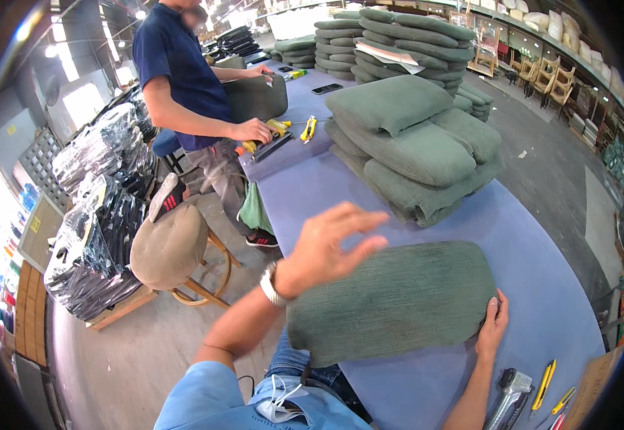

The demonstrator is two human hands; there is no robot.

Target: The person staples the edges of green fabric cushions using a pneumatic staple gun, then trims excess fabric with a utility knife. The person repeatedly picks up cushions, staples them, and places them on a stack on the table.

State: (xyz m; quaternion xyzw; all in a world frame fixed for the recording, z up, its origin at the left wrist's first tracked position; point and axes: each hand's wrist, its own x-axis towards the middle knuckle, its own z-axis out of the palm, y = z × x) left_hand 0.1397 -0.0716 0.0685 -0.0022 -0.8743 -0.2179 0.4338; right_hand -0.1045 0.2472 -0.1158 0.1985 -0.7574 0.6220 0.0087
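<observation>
A long dark green fabric cushion (398, 304) with rounded corners lies flat before me, its near left end reaching past the table's edge toward my lap. At its right end, my right hand (493, 326) grips the rim, fingers bent around the edge. My left hand (337, 244) is raised over the cushion's far left part, fingers stretched out and thumb apart, with nothing in it. A watch with a pale band (273, 284) is on my left wrist. Just beyond the cushion, a pile of similar green cushions (419, 143) rests on the table.
A staple gun (510, 398) and a yellow utility knife (543, 385) lie near right on the blue-grey table (541, 287). Across the far left edge, a co-worker (183, 79) holds a cushion and touches another staple gun. A tan round stool (169, 247) stands left.
</observation>
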